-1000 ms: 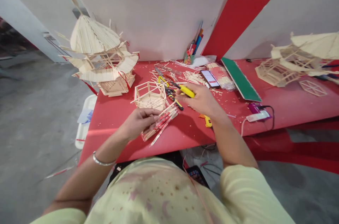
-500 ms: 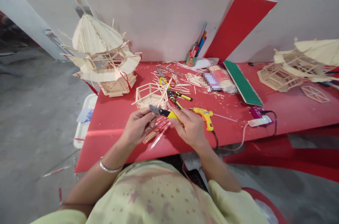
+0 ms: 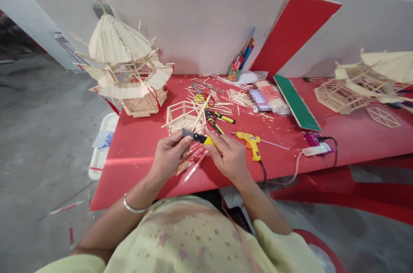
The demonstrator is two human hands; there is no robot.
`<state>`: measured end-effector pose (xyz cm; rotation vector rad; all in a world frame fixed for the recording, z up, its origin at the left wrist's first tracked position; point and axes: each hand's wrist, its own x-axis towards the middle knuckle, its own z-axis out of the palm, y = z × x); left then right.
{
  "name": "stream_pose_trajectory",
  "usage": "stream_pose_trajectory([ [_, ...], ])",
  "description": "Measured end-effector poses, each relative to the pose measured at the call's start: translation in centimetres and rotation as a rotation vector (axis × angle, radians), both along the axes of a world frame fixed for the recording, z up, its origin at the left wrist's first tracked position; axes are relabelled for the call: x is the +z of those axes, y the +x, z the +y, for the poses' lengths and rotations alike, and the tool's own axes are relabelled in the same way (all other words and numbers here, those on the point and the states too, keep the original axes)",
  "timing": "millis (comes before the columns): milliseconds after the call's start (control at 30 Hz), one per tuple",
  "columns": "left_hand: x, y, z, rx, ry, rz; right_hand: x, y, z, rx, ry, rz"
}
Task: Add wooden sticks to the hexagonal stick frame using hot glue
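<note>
My right hand (image 3: 228, 154) is wrapped round the yellow and black handle of a utility knife (image 3: 199, 137), its grey blade pointing left. At the blade, my left hand (image 3: 169, 152) is closed in a pinch, thumb and fingers beside the tip. Whatever those fingers hold is too small to make out. Just beyond the hands stands a small open frame of wooden sticks (image 3: 183, 109), partly hidden by the knife. Under the hands lies a bundle of sticks in red and clear wrapping (image 3: 195, 159).
A stick-built pavilion model (image 3: 129, 70) stands at the left, another model (image 3: 351, 85) at the right. Pliers (image 3: 222, 117), scissors (image 3: 201, 96) and loose sticks (image 3: 237, 97) lie beyond the frame. A yellow glue gun (image 3: 251, 141) with its cord rests on the red table (image 3: 135, 187).
The camera view has shifted slightly. My left thumb has moved a little closer to the blade, while my right hand keeps the same hold on the knife.
</note>
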<state>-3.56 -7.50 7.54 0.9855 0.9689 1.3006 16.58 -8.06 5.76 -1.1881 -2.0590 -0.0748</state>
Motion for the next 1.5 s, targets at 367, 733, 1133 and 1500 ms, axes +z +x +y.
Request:
stream_pose_trajectory([
  [367, -0.9, 0.6, -0.2, 0.095, -0.006, -0.064, -0.2, -0.2, 0.3, -0.045, 0.239, -0.148],
  [733, -1.2, 0.2, -0.1, 0.063, 0.014, -0.034, -0.2, -0.4, 0.0, -0.031, 0.195, -0.102],
  [1133, -0.6, 0.7, -0.3, 0.050, -0.123, -0.112, -1.0, 0.4, -0.4, -0.086, 0.249, -0.151],
  [1500, 0.7, 0.8, -0.2, -0.039, -0.218, -0.278, -0.7, 0.1, -0.1, 0.158, -0.351, 0.482],
])
